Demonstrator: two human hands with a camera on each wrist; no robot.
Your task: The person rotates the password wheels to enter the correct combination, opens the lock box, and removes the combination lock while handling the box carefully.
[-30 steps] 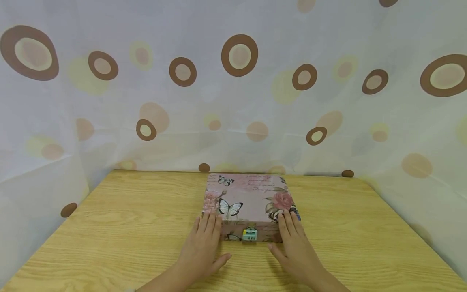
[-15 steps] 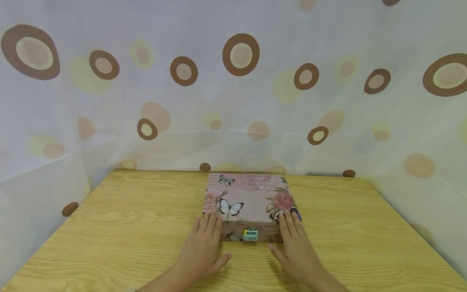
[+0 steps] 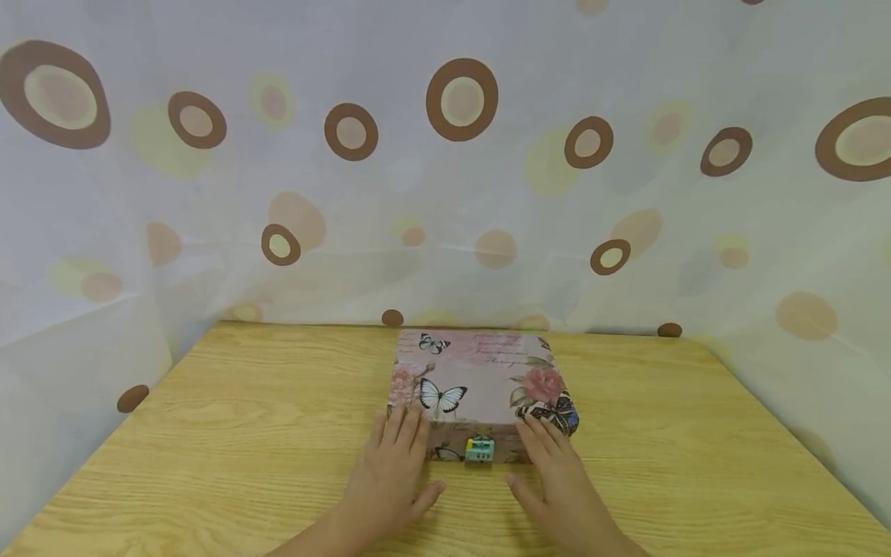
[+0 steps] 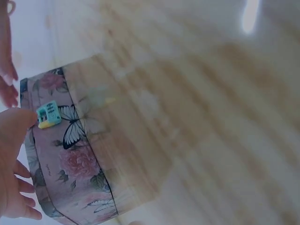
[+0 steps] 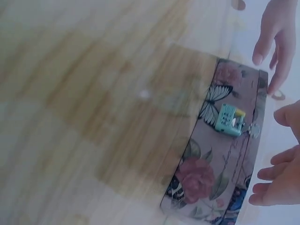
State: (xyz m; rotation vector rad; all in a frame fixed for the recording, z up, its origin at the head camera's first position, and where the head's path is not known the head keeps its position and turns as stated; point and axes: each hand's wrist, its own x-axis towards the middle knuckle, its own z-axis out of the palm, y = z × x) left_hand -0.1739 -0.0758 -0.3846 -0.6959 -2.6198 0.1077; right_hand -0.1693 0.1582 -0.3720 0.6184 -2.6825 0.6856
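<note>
A pink box (image 3: 480, 379) with butterflies, roses and script printed on it sits closed on the table. From the middle of its front hangs a small mint-green combination padlock (image 3: 480, 449) with a yellow part; both wrist views show the padlock (image 4: 49, 115) against the front wall. My left hand (image 3: 390, 476) has its extended fingers at the box's front left corner, thumb out to the side. At the front right part of the lid are the fingertips of my right hand (image 3: 560, 480), its thumb also spread. Neither hand grips anything.
The box stands on a light wood-grain table (image 3: 209, 441), near its back edge. A pale curtain (image 3: 404, 193) with brown and cream circles hangs behind and along both sides. The tabletop's sheen reflects the box in the wrist views.
My right hand has shifted slightly left and toward me, uncovering more of the dark butterfly at the lid's right corner. The left hand and box are nearly unmoved.
</note>
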